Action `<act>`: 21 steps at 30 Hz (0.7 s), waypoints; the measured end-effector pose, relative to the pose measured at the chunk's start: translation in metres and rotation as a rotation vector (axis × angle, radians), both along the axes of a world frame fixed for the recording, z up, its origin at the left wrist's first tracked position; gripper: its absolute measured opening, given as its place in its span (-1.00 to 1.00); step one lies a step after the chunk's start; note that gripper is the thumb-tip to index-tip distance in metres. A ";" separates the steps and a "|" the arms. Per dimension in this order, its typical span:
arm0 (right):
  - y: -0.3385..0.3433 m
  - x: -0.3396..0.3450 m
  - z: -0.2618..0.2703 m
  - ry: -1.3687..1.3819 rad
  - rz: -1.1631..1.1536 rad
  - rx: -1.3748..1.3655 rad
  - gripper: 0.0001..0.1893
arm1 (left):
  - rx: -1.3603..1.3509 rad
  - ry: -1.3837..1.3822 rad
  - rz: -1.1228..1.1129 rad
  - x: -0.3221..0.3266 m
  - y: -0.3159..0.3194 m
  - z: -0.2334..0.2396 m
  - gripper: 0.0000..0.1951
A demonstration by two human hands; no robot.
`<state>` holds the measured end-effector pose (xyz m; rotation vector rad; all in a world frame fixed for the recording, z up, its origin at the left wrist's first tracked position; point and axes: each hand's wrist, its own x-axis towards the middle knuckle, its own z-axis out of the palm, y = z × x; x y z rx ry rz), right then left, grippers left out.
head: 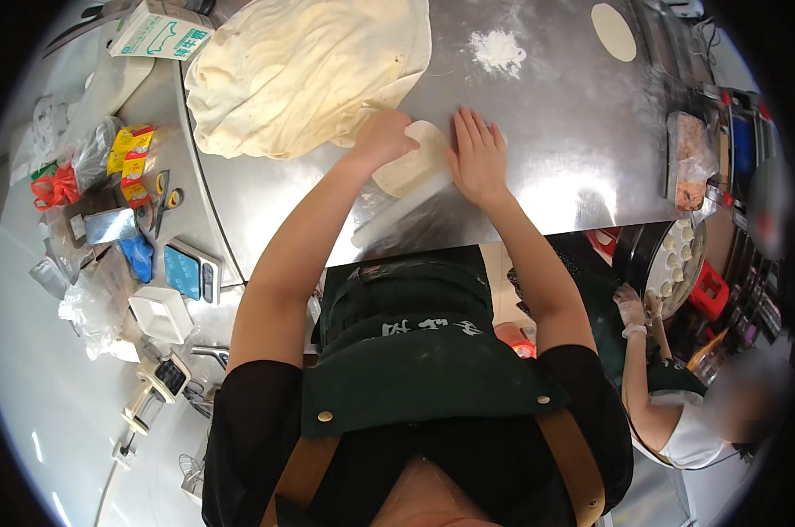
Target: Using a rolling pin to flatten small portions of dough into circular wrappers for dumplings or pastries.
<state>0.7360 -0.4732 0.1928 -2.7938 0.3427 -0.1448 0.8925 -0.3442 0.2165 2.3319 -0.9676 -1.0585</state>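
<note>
A thin round dough wrapper (407, 172) lies on the steel worktable (549, 151) in front of me. My left hand (384, 137) grips its far left edge, thumb on top and fingers curled. Flat over the upper end of a pale rolling pin (401, 214) rests my right hand (478, 158), its fingers stretched forward. The pin slants across the near right edge of the wrapper. Just beyond my left hand spreads a large, wrinkled, cream-coloured mass of dough (305, 72). Part of the wrapper is hidden beneath my left hand.
Loose flour (497, 53) and another wrapper (613, 33) lie farther off. A tray of pinkish filling (691, 161) stands right. Beyond, a co-worker's gloved hand (629, 306) touches a round tray of small dumplings (661, 290). Scissors (165, 201) and a digital scale (192, 270) sit left.
</note>
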 end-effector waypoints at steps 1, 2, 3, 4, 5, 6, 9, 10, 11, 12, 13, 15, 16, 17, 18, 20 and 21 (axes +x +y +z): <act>-0.002 -0.025 0.011 0.049 0.036 -0.017 -0.37 | -0.006 0.001 -0.004 -0.002 -0.007 0.006 -0.74; -0.005 -0.045 0.017 0.049 0.026 -0.024 -0.37 | 0.061 -0.065 -0.121 -0.006 -0.016 0.013 -0.74; -0.006 -0.064 0.022 0.034 0.102 -0.037 -0.41 | 0.129 -0.132 -0.240 -0.010 -0.020 0.018 -0.74; -0.005 -0.076 0.024 0.020 0.174 -0.053 -0.45 | 0.119 -0.135 -0.254 -0.015 -0.017 0.015 -0.74; -0.005 -0.080 0.026 0.018 0.156 -0.071 -0.45 | 0.058 -0.254 -0.285 -0.019 -0.012 0.008 -0.74; -0.003 -0.082 0.026 0.025 0.253 -0.041 -0.52 | -0.009 -0.368 -0.320 -0.022 -0.010 0.004 -0.73; 0.005 -0.092 0.024 0.047 0.315 0.040 -0.65 | 0.050 -0.395 -0.358 -0.033 -0.001 0.019 -0.75; 0.007 -0.094 0.025 0.040 0.331 0.108 -0.70 | 0.058 -0.421 -0.384 -0.035 0.001 0.027 -0.79; 0.007 -0.097 0.030 0.038 0.298 0.095 -0.70 | 0.063 -0.425 -0.405 -0.039 0.002 0.035 -0.83; 0.008 -0.101 0.037 0.036 0.262 0.135 -0.71 | 0.069 -0.429 -0.427 -0.042 0.004 0.043 -0.87; 0.011 -0.105 0.041 0.033 0.227 0.176 -0.71 | 0.053 -0.434 -0.457 -0.044 0.005 0.050 -0.87; 0.014 -0.116 0.043 0.013 0.167 0.205 -0.70 | 0.031 -0.271 -0.404 -0.049 0.008 0.066 -0.92; 0.017 -0.121 0.041 -0.004 0.135 0.246 -0.69 | 0.021 -0.272 -0.423 -0.048 0.008 0.074 -0.92; 0.019 -0.128 0.035 -0.002 0.124 0.244 -0.68 | -0.037 -0.178 -0.395 -0.046 0.006 0.082 -0.89; 0.021 -0.132 0.033 -0.003 0.107 0.238 -0.68 | -0.092 -0.082 -0.365 -0.041 0.003 0.087 -0.86; 0.025 -0.139 0.033 0.019 0.093 0.270 -0.68 | -0.067 0.058 -0.241 -0.032 -0.009 0.099 -0.81; 0.024 -0.140 0.033 0.019 0.079 0.269 -0.68 | -0.033 0.196 -0.100 -0.027 -0.012 0.100 -0.76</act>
